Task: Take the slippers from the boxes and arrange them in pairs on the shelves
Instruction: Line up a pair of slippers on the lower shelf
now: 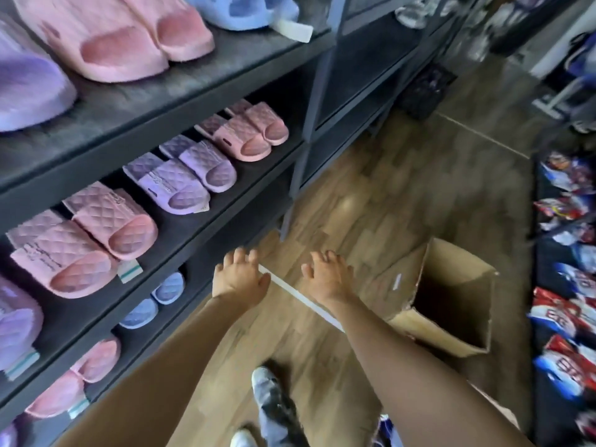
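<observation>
slippers: we see quilted pink slippers (80,240) and lilac slippers (183,179) paired on dark shelves (180,101), frame left | writing: strap lettering too blurred to read | hands: left hand (240,279) and right hand (325,279) hover mid-frame, fingers loosely spread, holding nothing | around: cardboard box (458,262) open on wooden floor (371,204), lower right

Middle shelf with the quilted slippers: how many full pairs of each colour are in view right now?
Pink pairs: 2
Purple pairs: 1
Total: 3 pairs
Not counted: a purple slipper cut off at the left edge.
</observation>
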